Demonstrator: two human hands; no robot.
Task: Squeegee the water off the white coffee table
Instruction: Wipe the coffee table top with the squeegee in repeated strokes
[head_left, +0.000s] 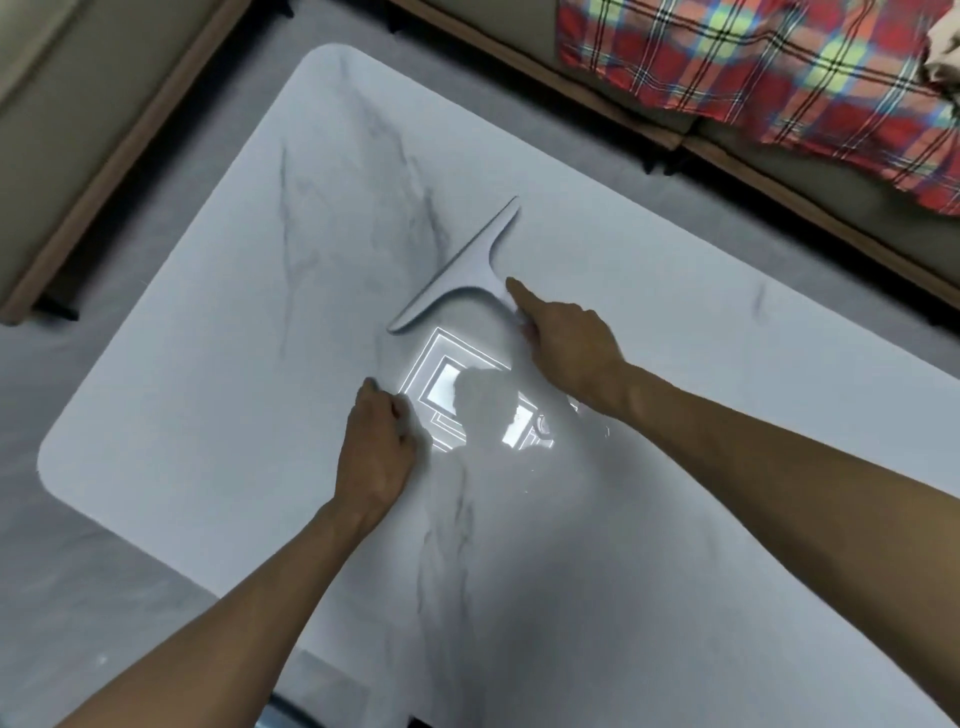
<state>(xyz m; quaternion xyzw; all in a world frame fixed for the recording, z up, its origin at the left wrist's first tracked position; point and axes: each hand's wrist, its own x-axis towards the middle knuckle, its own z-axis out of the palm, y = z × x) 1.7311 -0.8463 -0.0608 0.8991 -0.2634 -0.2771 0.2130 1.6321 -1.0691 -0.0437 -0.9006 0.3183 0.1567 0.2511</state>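
We are at the start of a stroke: the squeegee (467, 275) lies on the white coffee table (208, 364) near its middle, blade edge down on the far-left side and handle running back toward us. Our right hand (566, 345) grips the end of that handle, index finger (522, 296) laid straight along it and the other fingers curled under. Our left hand (376, 447) rests on the tabletop just beside the wet patch, fingers curled in, with nothing visible in them.

To do this well, we judge that the blade should first be carried beyond the water (478, 395), which lies on our side of it, between the two hands. Then we should tilt the handle low, press evenly along the whole blade, and draw in one straight pull toward a table edge, with the left hand lifted clear of the path (a knuckle in the way would leave a streak).

The squeegee is a pale grey T, smooth, one-piece in look, with a long, slightly curved blade bar and a short handle. Motion blur hides its rubber lip.
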